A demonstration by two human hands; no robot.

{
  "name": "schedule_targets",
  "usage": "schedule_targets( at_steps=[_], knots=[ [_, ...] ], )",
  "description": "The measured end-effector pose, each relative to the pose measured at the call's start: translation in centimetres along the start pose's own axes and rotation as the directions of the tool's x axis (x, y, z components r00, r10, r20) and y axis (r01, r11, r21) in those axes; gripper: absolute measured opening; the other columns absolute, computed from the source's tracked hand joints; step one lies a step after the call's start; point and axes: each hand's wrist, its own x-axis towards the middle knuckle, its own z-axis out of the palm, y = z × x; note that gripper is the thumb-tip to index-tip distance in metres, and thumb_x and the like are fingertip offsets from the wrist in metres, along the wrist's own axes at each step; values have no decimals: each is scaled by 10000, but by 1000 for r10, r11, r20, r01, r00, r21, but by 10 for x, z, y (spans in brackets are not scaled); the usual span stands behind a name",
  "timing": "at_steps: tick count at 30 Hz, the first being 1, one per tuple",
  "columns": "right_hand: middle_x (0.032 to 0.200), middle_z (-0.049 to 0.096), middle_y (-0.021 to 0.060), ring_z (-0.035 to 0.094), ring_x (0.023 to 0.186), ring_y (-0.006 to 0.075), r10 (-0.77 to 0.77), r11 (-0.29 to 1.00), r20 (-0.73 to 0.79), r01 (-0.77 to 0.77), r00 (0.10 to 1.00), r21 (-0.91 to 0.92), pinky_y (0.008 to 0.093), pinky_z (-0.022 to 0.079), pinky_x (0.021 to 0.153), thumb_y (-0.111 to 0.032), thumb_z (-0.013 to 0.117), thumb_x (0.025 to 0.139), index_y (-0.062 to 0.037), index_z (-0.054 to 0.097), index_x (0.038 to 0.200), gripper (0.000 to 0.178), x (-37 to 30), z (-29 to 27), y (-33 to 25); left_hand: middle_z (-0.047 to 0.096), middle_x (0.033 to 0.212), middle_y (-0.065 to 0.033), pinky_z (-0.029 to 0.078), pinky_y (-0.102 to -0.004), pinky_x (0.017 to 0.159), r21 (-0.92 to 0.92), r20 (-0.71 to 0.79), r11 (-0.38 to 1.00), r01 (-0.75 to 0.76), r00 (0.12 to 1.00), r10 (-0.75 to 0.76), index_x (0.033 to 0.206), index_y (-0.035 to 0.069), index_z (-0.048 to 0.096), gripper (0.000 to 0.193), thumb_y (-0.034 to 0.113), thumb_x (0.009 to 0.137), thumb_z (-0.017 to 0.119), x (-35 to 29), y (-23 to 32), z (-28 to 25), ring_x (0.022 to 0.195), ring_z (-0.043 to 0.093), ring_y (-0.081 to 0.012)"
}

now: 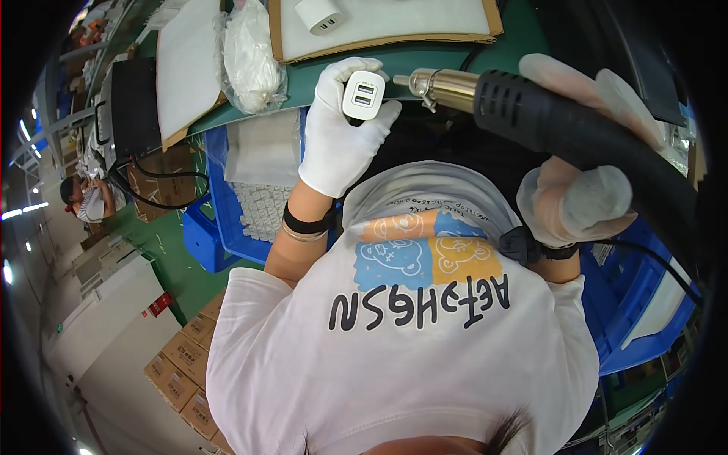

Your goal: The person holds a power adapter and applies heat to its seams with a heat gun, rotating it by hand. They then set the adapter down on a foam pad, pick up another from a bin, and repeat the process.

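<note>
My left hand [343, 125], in a white fabric glove, holds a small white charger [364, 95] with two USB ports turned up. Thumb and fingers pinch it at its sides. From the right comes a black tool [531, 114] with a thick hose and a brass-coloured metal nozzle [447, 89]. Its narrow tip points at the charger, a little apart from it. My right hand [542, 201], with whitish finger covers, is round the black tool from beneath. Fingers show on both sides of it, while the palm is partly hidden behind it.
On the green table lie a cardboard-edged tray [387, 45] with another white charger [318, 17], and a clear plastic bag [254, 64]. Blue bins [218, 189] stand beside me, one with many small white pieces. Cartons [182, 364] are stacked behind left. A person [91, 197] sits far left.
</note>
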Motion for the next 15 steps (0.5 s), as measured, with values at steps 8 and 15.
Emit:
schedule_targets(
  at_steps=[8, 15],
  knots=[
    [892, 679, 243, 684, 673, 186, 36, 999, -48, -38, 998, -39, 231, 564, 587, -535, 383, 953, 53, 481, 1223, 654, -6, 1, 1, 572, 1063, -48, 467, -250, 838, -18, 9, 1000, 10, 1000, -10, 1163, 55, 487, 496, -66, 716, 663, -2, -3, -2, 936, 559, -122],
    [889, 678, 245, 680, 653, 184, 242, 935, -91, -257, 966, -243, 226, 555, 560, -516, 382, 961, 63, 487, 1205, 637, 9, 16, -33, 555, 1096, -63, 452, -268, 869, 18, 22, 999, -37, 999, 36, 1199, 57, 444, 540, -84, 711, 629, -1, -5, -5, 971, 542, -147]
  ],
)
